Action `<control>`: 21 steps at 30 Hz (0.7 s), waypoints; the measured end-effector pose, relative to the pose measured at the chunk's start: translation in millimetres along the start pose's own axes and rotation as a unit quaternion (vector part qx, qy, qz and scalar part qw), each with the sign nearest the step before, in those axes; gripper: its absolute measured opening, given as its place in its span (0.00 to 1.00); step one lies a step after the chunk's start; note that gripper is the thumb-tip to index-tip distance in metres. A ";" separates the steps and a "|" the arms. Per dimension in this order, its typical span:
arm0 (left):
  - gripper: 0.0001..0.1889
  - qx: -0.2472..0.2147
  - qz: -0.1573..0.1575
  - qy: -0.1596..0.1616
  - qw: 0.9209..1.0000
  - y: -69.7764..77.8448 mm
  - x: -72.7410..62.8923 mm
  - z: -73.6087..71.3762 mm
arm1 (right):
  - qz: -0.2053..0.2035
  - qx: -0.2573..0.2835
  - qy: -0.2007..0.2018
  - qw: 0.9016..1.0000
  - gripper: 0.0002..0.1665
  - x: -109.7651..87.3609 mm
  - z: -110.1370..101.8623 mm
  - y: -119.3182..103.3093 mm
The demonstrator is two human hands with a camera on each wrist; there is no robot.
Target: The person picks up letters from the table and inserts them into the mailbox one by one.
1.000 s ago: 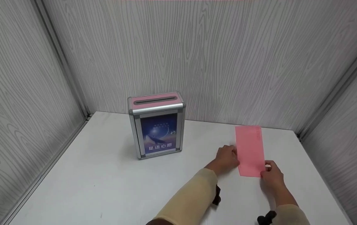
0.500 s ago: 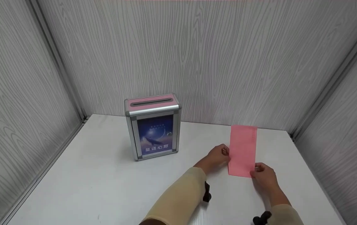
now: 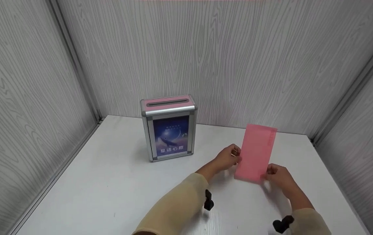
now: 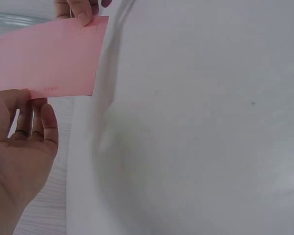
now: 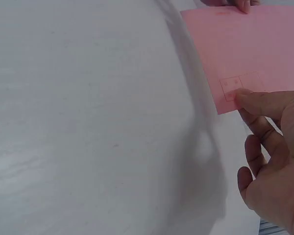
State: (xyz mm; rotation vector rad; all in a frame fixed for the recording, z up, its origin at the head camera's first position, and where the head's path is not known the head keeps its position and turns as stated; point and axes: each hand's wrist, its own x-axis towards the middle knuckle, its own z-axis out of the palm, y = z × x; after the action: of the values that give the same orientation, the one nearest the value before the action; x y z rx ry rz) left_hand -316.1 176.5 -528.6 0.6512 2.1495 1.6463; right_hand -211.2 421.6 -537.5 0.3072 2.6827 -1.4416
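Note:
A pink paper envelope [image 3: 255, 153] with faint printing is held above the white table between both hands, tilted a little in the head view. My left hand [image 3: 227, 158] pinches its left long edge with thumb and fingers; the left wrist view shows that left hand [image 4: 27, 147] at the lower edge of the envelope [image 4: 49, 58]. My right hand [image 3: 278, 176] pinches the near right corner. In the right wrist view the thumb of the right hand [image 5: 277, 142] lies over a printed square on the envelope [image 5: 250, 49].
Left of the hands, a silver-framed box [image 3: 170, 130] stands upright, with a slot in its pink top and a blue whale picture on its front door. Grey wood-grain panels [image 3: 206, 58] enclose the white table [image 3: 114, 182] at the back and sides.
The envelope, upright in the head view earlier, has tilted so its far end leans right. Both hands keep their pinch on it and have shifted slightly; the head view has swung a little.

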 end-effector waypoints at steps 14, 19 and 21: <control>0.06 0.013 0.013 -0.037 0.999 4.7 -50.2 -42.2 | -0.052 -0.039 -0.092 0.994 0.16 -10.6 21.6 -32.4; 0.06 0.014 0.017 -0.033 0.999 2.9 -70.5 -55.4 | -0.067 -0.070 -0.124 0.988 0.17 -14.5 30.5 -53.1; 0.06 0.010 0.016 -0.032 0.999 2.5 -79.6 -60.2 | -0.077 -0.079 -0.130 0.985 0.17 -16.2 33.3 -62.4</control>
State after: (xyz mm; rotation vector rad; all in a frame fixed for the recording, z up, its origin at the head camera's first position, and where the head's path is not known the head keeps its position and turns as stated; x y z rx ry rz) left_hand -282.0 84.4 -510.4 0.7388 2.1235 1.5998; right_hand -209.5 358.1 -502.3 -0.0970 2.6284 -1.1971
